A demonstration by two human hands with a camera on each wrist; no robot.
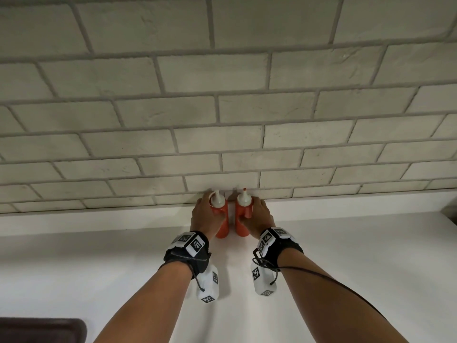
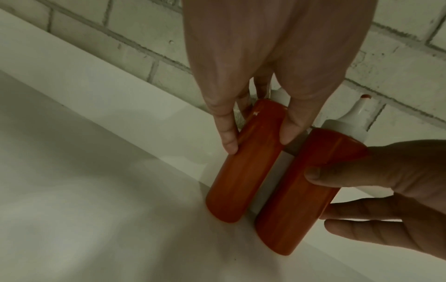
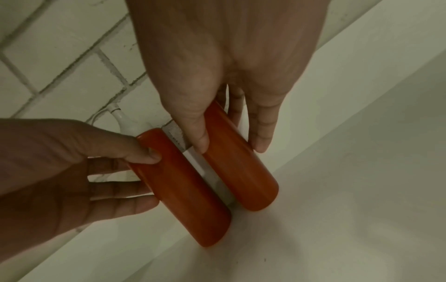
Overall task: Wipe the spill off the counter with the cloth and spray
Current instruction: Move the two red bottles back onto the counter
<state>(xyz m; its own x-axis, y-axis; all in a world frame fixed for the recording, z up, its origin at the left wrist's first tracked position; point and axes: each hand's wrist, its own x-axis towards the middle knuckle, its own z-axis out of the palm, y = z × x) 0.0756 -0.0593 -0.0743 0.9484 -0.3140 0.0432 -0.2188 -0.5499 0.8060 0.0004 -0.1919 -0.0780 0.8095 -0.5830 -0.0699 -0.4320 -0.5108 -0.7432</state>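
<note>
Hands grip two red bottles upright at the counter's (image 1: 346,243) back edge: left hand (image 1: 206,215) around the left bottle (image 1: 220,220), right hand (image 1: 259,215) around the right bottle (image 1: 241,219). Clearing comes first, apparently; cloth, spray and spill are out of view, so fetching them comes next.

Two red squeeze bottles (image 1: 221,219) (image 1: 242,216) stand against the brick wall (image 1: 222,107), narrow gap between. White counter (image 1: 358,256) open on both sides; dark tray (image 1: 42,330) near left corner.
</note>
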